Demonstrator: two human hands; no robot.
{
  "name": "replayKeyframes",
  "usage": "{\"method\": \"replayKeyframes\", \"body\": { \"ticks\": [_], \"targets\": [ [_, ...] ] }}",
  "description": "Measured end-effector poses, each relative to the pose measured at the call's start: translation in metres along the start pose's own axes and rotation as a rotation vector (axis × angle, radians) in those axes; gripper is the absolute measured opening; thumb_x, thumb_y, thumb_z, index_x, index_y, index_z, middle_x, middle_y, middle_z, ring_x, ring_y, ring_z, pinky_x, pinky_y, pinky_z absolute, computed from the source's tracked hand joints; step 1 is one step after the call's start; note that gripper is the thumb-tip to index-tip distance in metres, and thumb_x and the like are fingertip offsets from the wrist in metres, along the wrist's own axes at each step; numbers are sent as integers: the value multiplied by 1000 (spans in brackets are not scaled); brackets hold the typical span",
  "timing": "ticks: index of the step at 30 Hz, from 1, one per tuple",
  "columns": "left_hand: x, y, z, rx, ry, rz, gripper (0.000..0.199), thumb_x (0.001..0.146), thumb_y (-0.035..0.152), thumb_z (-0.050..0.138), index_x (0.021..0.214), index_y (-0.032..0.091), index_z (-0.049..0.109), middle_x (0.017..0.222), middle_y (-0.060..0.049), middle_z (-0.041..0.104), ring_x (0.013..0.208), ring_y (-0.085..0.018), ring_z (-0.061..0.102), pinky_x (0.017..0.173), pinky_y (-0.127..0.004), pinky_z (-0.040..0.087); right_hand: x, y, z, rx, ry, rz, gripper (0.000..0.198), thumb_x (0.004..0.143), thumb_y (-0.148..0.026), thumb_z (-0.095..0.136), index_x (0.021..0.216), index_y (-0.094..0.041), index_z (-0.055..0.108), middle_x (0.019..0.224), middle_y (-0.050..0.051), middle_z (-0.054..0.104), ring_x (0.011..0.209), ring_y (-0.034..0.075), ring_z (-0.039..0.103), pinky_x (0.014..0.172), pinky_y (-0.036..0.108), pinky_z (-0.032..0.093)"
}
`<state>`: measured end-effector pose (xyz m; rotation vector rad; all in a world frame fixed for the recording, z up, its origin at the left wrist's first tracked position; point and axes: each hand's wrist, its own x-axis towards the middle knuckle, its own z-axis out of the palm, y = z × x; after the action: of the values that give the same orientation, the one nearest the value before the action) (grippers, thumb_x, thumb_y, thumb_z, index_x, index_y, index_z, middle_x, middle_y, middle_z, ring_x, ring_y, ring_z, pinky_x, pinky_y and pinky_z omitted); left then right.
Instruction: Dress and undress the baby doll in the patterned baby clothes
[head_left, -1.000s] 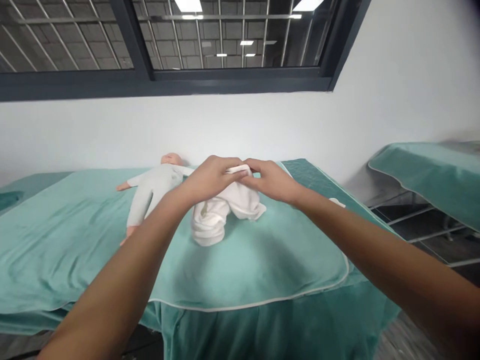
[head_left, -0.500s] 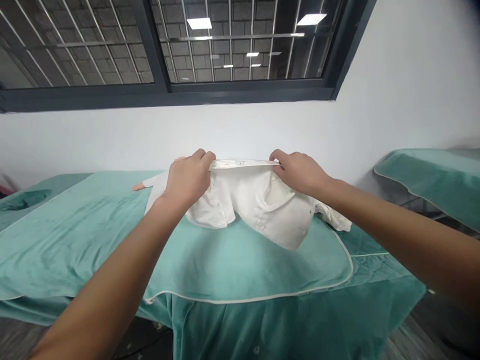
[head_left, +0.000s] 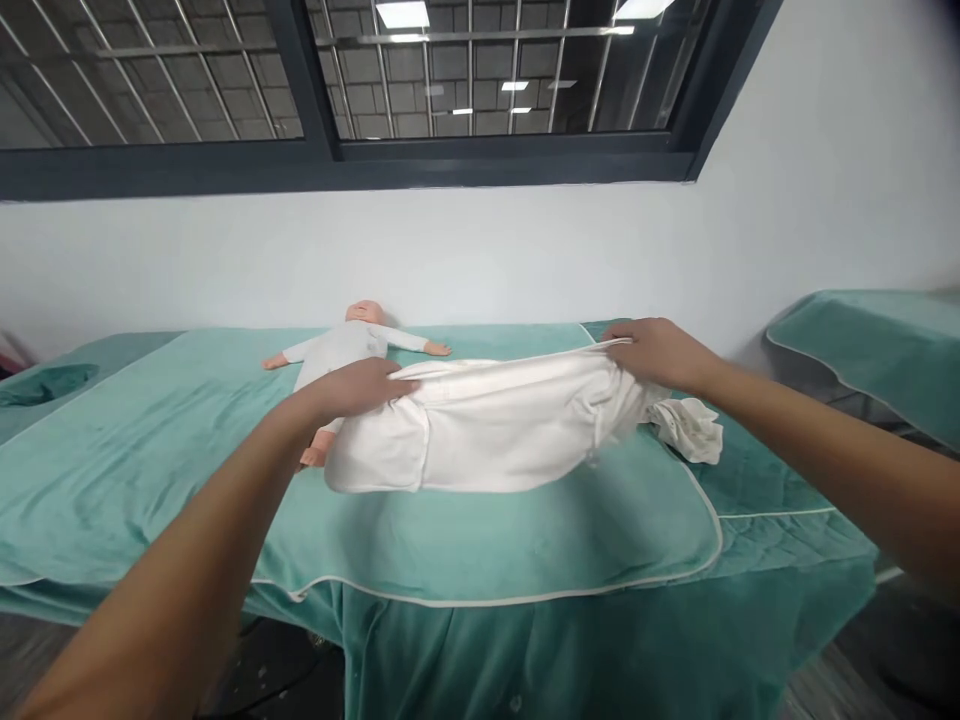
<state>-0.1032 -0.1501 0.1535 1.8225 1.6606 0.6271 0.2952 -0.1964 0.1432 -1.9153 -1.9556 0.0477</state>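
At the far left, a dark green crumpled cloth (head_left: 46, 384) lies on the neighbouring surface, well apart from the work. The long table draped in a teal velvety cover with white piping (head_left: 187, 470) fills the middle of the view. On its far side a small baby doll in a pale grey one-piece suit (head_left: 341, 350) lies on its back, arms spread, head toward the white wall.

The left hand (head_left: 356, 388) pinches the upper left edge of a white soft cotton baby garment (head_left: 487, 430), fingers closed on the cloth, just in front of the doll's legs, which the hand and garment partly hide. The garment is stretched flat and taut between both hands, its lower edge resting on the cover, smooth with a few seams and folds. Its long axis runs left to right, across the table, parallel to the wall.

The right hand (head_left: 656, 352) clenches the garment's upper right edge. Just beside it a bunched white cloth (head_left: 690, 428) lies on the cover. At the far right stands a second teal-covered table (head_left: 877, 350), apart.
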Motion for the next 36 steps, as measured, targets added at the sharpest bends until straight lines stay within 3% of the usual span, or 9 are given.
{"method": "replayKeyframes", "body": {
  "ticks": [3,7,9,12,15,19,26,31,36],
  "targets": [
    [18,-16,14,-53,74,-117,32,43,32,91,51,23,61,56,-6,64,82,-36,66,85,-37,44,15,8,19,-169,-95,19,24,77,-31,51,86,-23,72,93,8,72,86,27,64,71,35,44],
    [37,-40,53,-63,171,-84,35,48,27,88,49,23,53,55,-7,58,100,-41,62,96,-44,39,31,1,56,-298,-161,104,28,82,-27,50,101,-21,70,106,14,70,93,30,65,72,39,46],
    [40,-48,77,-44,310,-41,28,58,28,82,57,22,55,68,-9,62,106,-40,60,99,-46,37,32,-9,80,-316,-115,111,32,87,-22,45,112,-17,65,110,17,67,95,30,64,74,40,47],
    [33,-50,113,283,421,137,11,80,23,63,89,19,63,108,-18,64,116,-37,54,100,-48,38,22,-28,123,-344,22,46,38,88,-11,41,122,-12,59,125,21,60,110,32,58,86,43,47],
    [24,-42,149,527,262,325,28,91,17,43,114,17,59,121,-15,61,118,-29,54,100,-41,40,3,-49,168,-261,59,-151,44,87,-6,39,127,-10,57,140,20,51,123,30,50,101,42,42],
    [30,-36,183,552,97,281,33,94,16,38,120,12,58,123,-13,63,116,-25,57,100,-36,43,-12,-68,207,-77,-23,-168,47,90,-7,33,131,-13,54,145,13,49,134,25,42,109,38,36],
    [53,-36,196,582,191,135,44,95,23,35,134,9,50,148,-18,46,136,-32,42,110,-52,36,14,-63,213,-35,-82,233,56,96,-37,38,146,-11,36,158,17,31,144,34,28,110,51,35],
    [58,-31,200,598,249,51,60,96,32,33,153,14,28,162,-14,25,145,-35,26,106,-59,39,19,-60,210,1,51,186,63,93,-36,43,152,-18,26,160,14,24,143,32,30,110,50,36],
    [77,-29,201,653,282,92,61,97,34,28,155,15,26,162,-14,24,145,-36,26,105,-60,40,38,-51,202,110,97,217,59,91,-32,44,148,-18,33,152,15,34,138,31,36,105,48,42]
  ]
}}
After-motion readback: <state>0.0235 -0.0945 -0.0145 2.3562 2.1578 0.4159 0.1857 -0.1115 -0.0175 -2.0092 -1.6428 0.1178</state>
